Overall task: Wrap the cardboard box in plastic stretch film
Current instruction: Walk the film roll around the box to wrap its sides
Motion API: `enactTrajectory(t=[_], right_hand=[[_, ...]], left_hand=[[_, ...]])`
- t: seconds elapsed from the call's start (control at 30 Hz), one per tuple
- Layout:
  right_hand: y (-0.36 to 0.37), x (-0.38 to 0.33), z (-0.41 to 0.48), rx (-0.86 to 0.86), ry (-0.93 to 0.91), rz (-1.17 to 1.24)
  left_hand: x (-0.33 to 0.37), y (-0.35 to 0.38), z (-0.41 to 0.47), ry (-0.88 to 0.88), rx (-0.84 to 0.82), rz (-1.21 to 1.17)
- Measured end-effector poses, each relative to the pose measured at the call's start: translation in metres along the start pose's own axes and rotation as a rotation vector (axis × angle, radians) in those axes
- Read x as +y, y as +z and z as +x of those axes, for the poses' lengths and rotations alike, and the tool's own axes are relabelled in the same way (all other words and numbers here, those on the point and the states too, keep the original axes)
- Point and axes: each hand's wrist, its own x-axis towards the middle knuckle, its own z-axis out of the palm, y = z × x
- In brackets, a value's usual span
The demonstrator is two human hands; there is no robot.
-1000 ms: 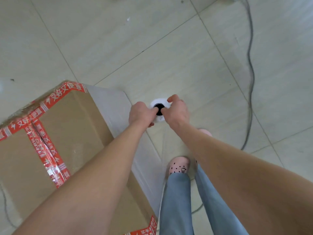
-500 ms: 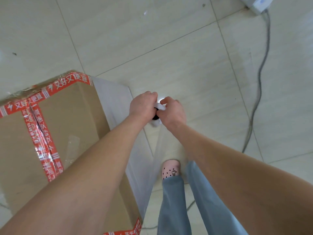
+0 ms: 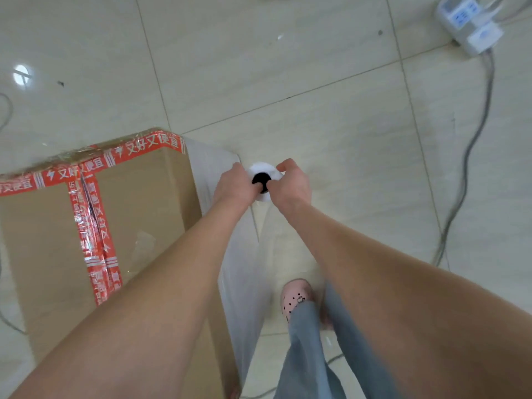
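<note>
Film roll (image 3: 260,168) just right of the box (image 3: 138,203), power strip (image 3: 466,21) seemingly beyond

Only the top of the white stretch-film roll (image 3: 263,168) showed; left of it, the brown red-taped cardboard box (image 3: 144,203) was cropped.

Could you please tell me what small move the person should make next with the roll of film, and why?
Probably carry the roll on around the far corner of the box, with the film pulled taut. The left hand and right hand grip the roll upright beside the box, and film stretches from that taped corner to the roll.
</note>
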Motion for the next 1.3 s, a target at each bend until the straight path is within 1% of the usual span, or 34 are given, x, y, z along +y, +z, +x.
enactTrajectory(t=[0.1, 0.13, 0.2, 0.4, 0.5, 0.57, 0.7, 0.8, 0.83, 0.87, 0.93, 1.0, 1.1, 1.17, 1.3], right_hand=[[0.0, -0.001, 0.003, -0.015, 0.003, -0.004], [0.0, -0.002, 0.004, -0.018, 0.0, -0.003], [0.0, -0.004, 0.007, -0.024, -0.001, 0.002], [0.004, -0.009, 0.013, -0.045, 0.034, -0.016], [0.005, -0.019, 0.019, -0.057, 0.025, -0.046], [0.005, -0.027, 0.024, -0.059, 0.023, -0.04], [0.013, -0.047, 0.037, -0.085, 0.027, -0.003], [0.02, -0.06, 0.045, -0.061, -0.009, 0.036], [0.022, -0.064, 0.048, -0.047, -0.023, 0.034], [0.023, -0.067, 0.05, -0.034, -0.03, 0.02], [0.023, -0.071, 0.053, -0.016, -0.023, -0.017], [0.022, -0.072, 0.055, -0.023, -0.016, -0.018], [0.022, -0.074, 0.057, -0.041, -0.012, 0.0], [0.021, -0.077, 0.059, -0.049, -0.014, -0.009], [0.02, -0.084, 0.065, -0.05, -0.027, -0.027]], left_hand=[[0.01, -0.001, 0.002, 0.328, 0.081, 0.297], [0.012, -0.002, 0.003, 0.404, 0.096, 0.38], [0.016, -0.006, 0.007, 0.451, 0.116, 0.472], [0.027, -0.02, 0.02, 0.489, 0.09, 0.52], [0.024, -0.029, 0.029, 0.417, 0.077, 0.476], [0.019, -0.037, 0.036, 0.308, 0.092, 0.389], [0.009, -0.051, 0.052, 0.05, 0.087, 0.133], [0.006, -0.056, 0.06, -0.1, 0.033, -0.172], [0.006, -0.059, 0.061, -0.133, 0.001, -0.217], [0.007, -0.062, 0.064, -0.131, -0.029, -0.198], [0.011, -0.066, 0.07, -0.033, -0.026, -0.025], [0.017, -0.069, 0.074, 0.117, -0.005, 0.163], [0.024, -0.069, 0.082, 0.341, 0.025, 0.372], [0.03, -0.071, 0.088, 0.398, 0.035, 0.461], [0.035, -0.08, 0.097, 0.437, 0.032, 0.522]])
